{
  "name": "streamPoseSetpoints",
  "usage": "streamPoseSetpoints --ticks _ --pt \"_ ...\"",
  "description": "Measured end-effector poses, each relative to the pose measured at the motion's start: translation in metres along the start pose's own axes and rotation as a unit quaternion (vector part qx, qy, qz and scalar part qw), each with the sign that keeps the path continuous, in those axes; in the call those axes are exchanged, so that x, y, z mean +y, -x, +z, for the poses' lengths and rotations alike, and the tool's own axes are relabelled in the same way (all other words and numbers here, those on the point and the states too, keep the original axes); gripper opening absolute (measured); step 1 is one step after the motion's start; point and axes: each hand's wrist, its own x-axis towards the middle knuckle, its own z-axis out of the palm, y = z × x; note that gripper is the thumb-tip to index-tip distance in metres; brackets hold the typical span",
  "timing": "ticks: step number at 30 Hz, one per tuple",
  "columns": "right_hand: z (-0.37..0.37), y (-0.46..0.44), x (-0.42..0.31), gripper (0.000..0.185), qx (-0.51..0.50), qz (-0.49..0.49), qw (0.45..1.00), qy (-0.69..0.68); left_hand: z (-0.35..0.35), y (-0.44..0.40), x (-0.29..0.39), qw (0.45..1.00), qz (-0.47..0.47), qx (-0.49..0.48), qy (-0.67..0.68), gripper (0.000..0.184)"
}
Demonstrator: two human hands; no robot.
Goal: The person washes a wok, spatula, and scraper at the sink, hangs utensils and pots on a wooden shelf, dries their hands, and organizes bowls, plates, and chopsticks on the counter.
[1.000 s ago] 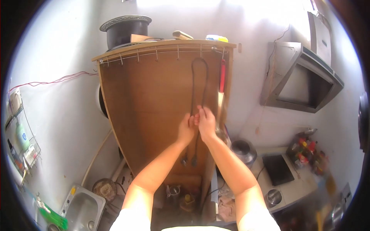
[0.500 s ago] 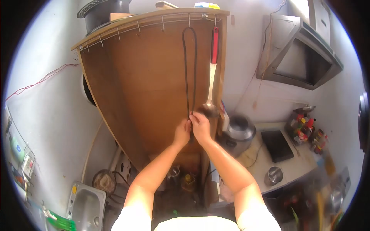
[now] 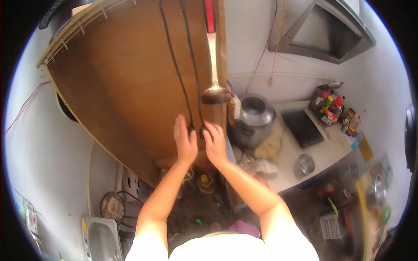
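A black power cord [image 3: 193, 61] hangs doubled down the front of a brown wooden panel [image 3: 126, 87], its two dark ends side by side at hand height. My left hand [image 3: 186, 142] is beside the left end, palm inward and fingers stretched; its thumb is close to that end. Just across, my right hand [image 3: 215, 142] has its fingers extended, with the fingertips at the right end; I cannot tell if they touch it. Above my right hand hangs a metal ladle [image 3: 213, 61] with a red and black handle. The top of the cord is out of view.
Right of the panel stands a rice cooker [image 3: 252, 115] on a counter [image 3: 283, 167], along with a black flat cooktop [image 3: 302, 126], a steel cup [image 3: 305, 164] and several bottles [image 3: 333, 106]. A range hood [image 3: 324, 32] hangs above. A sink [image 3: 102, 239] is at lower left.
My hands were together on the lower part of the cord; now they are apart with fingers stretched out, and the two cord ends show. The view has tilted down and shifted right.
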Motion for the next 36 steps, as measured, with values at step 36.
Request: streamPoseSetpoints --ticks 36 --pt "-0.285 0.095 0.274 0.012 -0.258 0.195 0.908 0.267 0.259 0.189 0.059 0.803 -0.424 -0.415 0.047 0.041"
